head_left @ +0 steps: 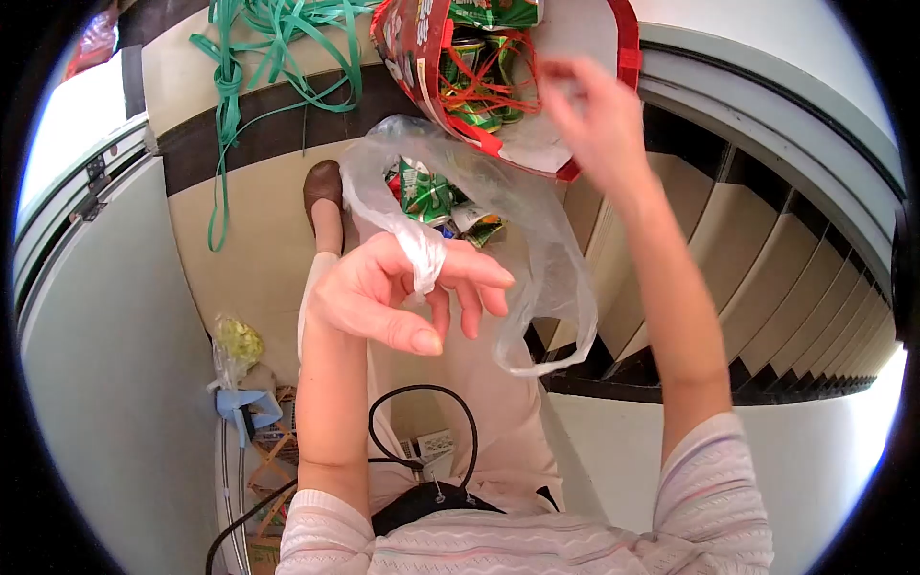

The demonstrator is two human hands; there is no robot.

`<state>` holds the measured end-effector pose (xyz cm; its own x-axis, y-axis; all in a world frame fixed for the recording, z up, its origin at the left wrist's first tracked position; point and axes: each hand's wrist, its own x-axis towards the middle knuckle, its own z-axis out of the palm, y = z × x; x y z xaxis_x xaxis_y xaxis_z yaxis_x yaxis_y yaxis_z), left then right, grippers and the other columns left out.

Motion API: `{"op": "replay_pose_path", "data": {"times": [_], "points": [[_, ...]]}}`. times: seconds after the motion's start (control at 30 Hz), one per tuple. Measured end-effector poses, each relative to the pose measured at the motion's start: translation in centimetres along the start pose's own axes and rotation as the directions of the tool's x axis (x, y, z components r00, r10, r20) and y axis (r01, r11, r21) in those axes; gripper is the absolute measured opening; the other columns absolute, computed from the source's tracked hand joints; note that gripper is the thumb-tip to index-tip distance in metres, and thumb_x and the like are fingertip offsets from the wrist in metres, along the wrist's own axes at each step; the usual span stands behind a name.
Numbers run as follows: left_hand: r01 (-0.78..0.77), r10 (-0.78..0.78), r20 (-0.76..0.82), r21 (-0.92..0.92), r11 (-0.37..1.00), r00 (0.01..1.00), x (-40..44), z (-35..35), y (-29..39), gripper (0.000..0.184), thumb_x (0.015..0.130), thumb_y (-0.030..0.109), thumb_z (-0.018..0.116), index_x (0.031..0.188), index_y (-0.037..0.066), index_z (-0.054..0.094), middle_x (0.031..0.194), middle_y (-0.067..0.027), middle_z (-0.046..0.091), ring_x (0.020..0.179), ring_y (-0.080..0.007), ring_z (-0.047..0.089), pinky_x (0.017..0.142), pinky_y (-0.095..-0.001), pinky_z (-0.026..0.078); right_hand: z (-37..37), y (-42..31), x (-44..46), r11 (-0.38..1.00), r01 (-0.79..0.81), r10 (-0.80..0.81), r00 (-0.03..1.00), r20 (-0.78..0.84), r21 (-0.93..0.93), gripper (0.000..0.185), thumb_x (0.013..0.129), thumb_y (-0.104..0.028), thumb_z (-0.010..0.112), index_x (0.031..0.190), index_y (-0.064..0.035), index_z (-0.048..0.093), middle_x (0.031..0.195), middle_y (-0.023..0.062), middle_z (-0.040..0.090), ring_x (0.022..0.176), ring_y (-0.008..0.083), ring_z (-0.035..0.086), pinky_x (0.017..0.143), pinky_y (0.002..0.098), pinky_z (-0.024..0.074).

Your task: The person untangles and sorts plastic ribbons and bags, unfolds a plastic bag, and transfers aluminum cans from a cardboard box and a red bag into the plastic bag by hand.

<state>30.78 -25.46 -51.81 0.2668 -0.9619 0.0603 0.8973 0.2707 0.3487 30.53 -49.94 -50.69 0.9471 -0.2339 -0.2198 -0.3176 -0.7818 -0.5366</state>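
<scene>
A clear plastic bag (pixel 546 240) hangs from my left hand (pixel 412 287), one twisted handle looped over the fingers. Its other handle droops loose to the right. Crushed cans, one of them green (pixel 425 195), lie inside it. My left hand's fingers are partly bent around the handle. Above and to the right, my right hand (pixel 589 115) is at the opening of a red bag (pixel 412 57), its fingers blurred and apart, with nothing visible in them. That bag holds green cans (pixel 498 72) and a tangle of red string (pixel 484 86).
Green strapping (pixel 278 48) lies tangled on the tiled floor at the upper left. A grey door panel (pixel 105 364) stands at the left. Stairs (pixel 757 259) descend at the right. A brown shoe (pixel 323 192) shows beside the plastic bag. A black cable (pixel 422 388) loops near my waist.
</scene>
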Motion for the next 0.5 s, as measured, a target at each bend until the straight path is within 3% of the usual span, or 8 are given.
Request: {"op": "replay_pose_path", "data": {"times": [0.03,0.1,0.17,0.27,0.37,0.47,0.5], "points": [[-0.002,0.002,0.018,0.001,1.000,1.000,0.1,0.0,0.2,0.059,0.068,0.017,0.073,0.118,-0.004,0.049,0.103,-0.0202,0.055,0.078,-0.0230,0.060,0.056,-0.0260,0.049,1.6,2.7,2.8,0.957,0.260,-0.273,0.958,-0.089,-0.131,0.023,0.078,-0.014,0.058,0.097,-0.0002,0.057,0.087,0.0130,0.062,0.070,0.0240,0.062,0.061,0.0318,0.0504],[-0.036,0.035,0.062,0.018,0.999,0.997,0.0,-0.3,0.1,0.058,0.069,0.016,0.073,0.117,-0.004,0.049,0.104,-0.0156,0.055,0.079,-0.0192,0.059,0.058,-0.0238,0.048,3.7,2.6,7.2,0.906,0.018,0.059,0.984,0.167,-0.423,0.035,0.074,-0.016,0.055,0.107,-0.0024,0.055,0.097,0.0164,0.060,0.092,0.0309,0.057,0.078,0.0448,0.0445],[-0.054,0.051,0.080,0.030,0.998,0.995,-0.4,-0.4,0.1,0.057,0.069,0.016,0.073,0.117,-0.004,0.050,0.105,-0.0157,0.055,0.079,-0.0193,0.059,0.058,-0.0238,0.048,7.2,6.4,10.0,0.729,0.310,-0.356,0.933,0.050,-0.610,0.048,0.075,-0.015,0.052,0.121,-0.0044,0.043,0.120,0.0165,0.047,0.112,0.0292,0.044,0.089,0.0465,0.0376],[-0.071,0.067,0.078,0.047,0.996,0.995,-1.3,-1.0,0.4,0.058,0.068,0.016,0.074,0.116,-0.005,0.050,0.106,-0.0160,0.055,0.079,-0.0194,0.059,0.058,-0.0236,0.047,8.1,4.7,12.0,0.735,0.179,-0.038,0.974,0.224,-0.654,0.054,0.076,-0.018,0.051,0.126,-0.0057,0.036,0.132,0.0161,0.034,0.122,0.0312,0.031,0.094,0.0500,0.0315],[-0.090,0.087,0.053,0.054,0.994,0.995,-1.9,-1.2,0.5,0.060,0.067,0.017,0.075,0.117,-0.005,0.050,0.106,-0.0165,0.055,0.079,-0.0197,0.059,0.057,-0.0234,0.047,11.0,6.8,12.1,0.670,0.127,-0.076,0.992,0.103,-0.731,0.057,0.075,-0.020,0.052,0.128,-0.0064,0.034,0.133,0.0161,0.033,0.121,0.0340,0.033,0.095,0.0532,0.0302],[-0.137,0.136,0.037,0.019,0.990,0.990,-1.5,-1.2,-0.1,0.063,0.066,0.018,0.075,0.117,-0.006,0.049,0.105,-0.0172,0.055,0.080,-0.0203,0.059,0.057,-0.0234,0.047,10.6,5.4,9.8,0.590,0.171,-0.029,0.981,0.191,-0.789,0.054,0.075,-0.022,0.053,0.125,-0.0063,0.039,0.134,0.0162,0.034,0.122,0.0326,0.032,0.094,0.0578,0.0285],[-0.155,0.155,0.047,-0.006,0.988,0.987,-1.1,-1.3,-0.7,0.063,0.066,0.019,0.075,0.118,-0.006,0.049,0.105,-0.0174,0.056,0.080,-0.0206,0.059,0.057,-0.0234,0.047,10.6,5.9,10.1,0.612,0.181,-0.028,0.978,0.207,-0.770,0.051,0.074,-0.022,0.055,0.121,-0.0056,0.042,0.129,0.0168,0.039,0.120,0.0317,0.036,0.093,0.0554,0.0311]]}}
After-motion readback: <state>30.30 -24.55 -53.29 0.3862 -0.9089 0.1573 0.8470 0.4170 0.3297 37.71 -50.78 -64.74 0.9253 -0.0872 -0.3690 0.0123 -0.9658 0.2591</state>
